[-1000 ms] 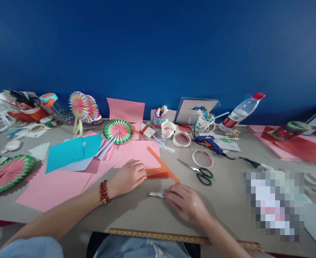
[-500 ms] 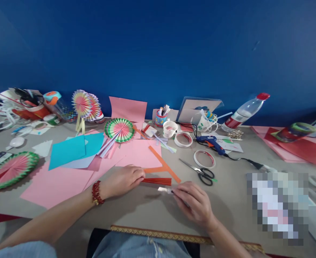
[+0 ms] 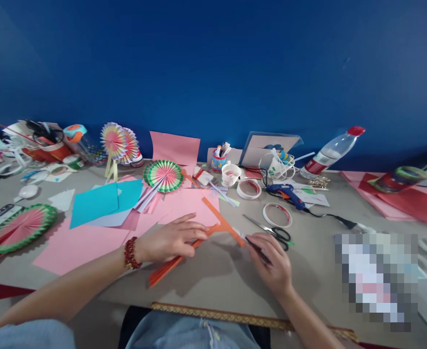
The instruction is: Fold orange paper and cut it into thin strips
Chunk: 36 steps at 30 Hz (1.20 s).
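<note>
A narrow pleated strip of orange paper (image 3: pixel 166 269) slants beneath my left hand (image 3: pixel 179 241), whose fingers are closed round its upper part. Beyond my fingertips, a flat orange paper strip (image 3: pixel 218 217) runs diagonally on the table, with another orange piece meeting it. My right hand (image 3: pixel 271 261) grips a slim dark tool (image 3: pixel 260 251) with a pale, whitish tip (image 3: pixel 239 234). That tip is at the lower end of the flat strip; whether they touch I cannot tell. Black-handled scissors (image 3: pixel 280 235) lie just beyond my right hand.
Pink sheets (image 3: pixel 86 247) and blue paper (image 3: pixel 95 203) spread to the left, near pleated paper fans (image 3: pixel 165 176). Tape rolls (image 3: pixel 276 214), a blue glue gun (image 3: pixel 286 193) with its cord and a tilted bottle (image 3: pixel 327 154) stand or lie along the back. A patterned band edges the table.
My left hand has taken the pleated orange strip and swung it toward me to the lower left. My right hand has moved slightly right, its tool's pale tip now near the flat strip.
</note>
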Motion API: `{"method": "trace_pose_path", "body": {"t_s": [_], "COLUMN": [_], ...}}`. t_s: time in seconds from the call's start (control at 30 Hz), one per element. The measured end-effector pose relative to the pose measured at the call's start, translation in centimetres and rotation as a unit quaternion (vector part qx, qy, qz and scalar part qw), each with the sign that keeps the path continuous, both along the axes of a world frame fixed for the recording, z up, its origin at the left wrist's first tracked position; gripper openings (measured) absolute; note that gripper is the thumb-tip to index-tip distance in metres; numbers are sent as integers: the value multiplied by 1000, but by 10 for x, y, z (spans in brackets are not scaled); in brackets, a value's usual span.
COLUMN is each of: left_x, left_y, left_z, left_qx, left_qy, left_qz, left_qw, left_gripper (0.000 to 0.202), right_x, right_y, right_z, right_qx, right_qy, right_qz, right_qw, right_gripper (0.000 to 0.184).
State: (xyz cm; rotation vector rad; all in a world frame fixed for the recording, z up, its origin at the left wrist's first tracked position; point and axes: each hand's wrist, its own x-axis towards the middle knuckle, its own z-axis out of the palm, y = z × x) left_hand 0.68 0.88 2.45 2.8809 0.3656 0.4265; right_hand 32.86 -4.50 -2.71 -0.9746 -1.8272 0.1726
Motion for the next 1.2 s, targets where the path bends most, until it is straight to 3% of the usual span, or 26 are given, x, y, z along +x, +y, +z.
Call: {"method": "trace_pose_path", "body": {"t_s": [0.1, 0.2, 0.33, 0.43, 0.6, 0.77, 0.87, 1.0, 1.2], "left_x": [-1, -1, 11, 22, 24, 23, 25, 28, 30], "left_y": [5, 0, -22, -34, -29, -27, -32, -35, -36], "left_z": [-2, -3, -9, -20, -28, -30, -40, -53, -53], "left_qx": [-69, -122, -98, -78, -117, -29, 18, 12, -8], "left_qy": [30, 27, 42, 83, 46, 53, 53, 30, 17], "left_qz": [6, 69, 207, 250, 210, 168, 188, 211, 217], "left_qw": [997, 990, 972, 961, 970, 984, 981, 977, 976], "left_gripper": [26, 31, 34, 25, 26, 29, 33, 29, 33], "right_x": [-1, -1, -2, -2, -1, -1, 0, 2, 3], "right_y": [2, 4, 5, 4, 3, 1, 0, -3, -5], "right_z": [-2, -5, -6, -5, -4, -2, -2, -1, 3], "right_qx": [-30, -61, -69, -70, -69, -65, -67, -77, -78], "right_qy": [3, -19, -60, -71, -80, -125, -150, -174, -191], "right_qz": [1, 8, 13, 10, 16, 29, 23, 19, 28], "right_qw": [1000, 998, 996, 995, 994, 990, 986, 982, 978], "right_gripper": [23, 21, 21, 21, 20, 19, 20, 21, 23]}}
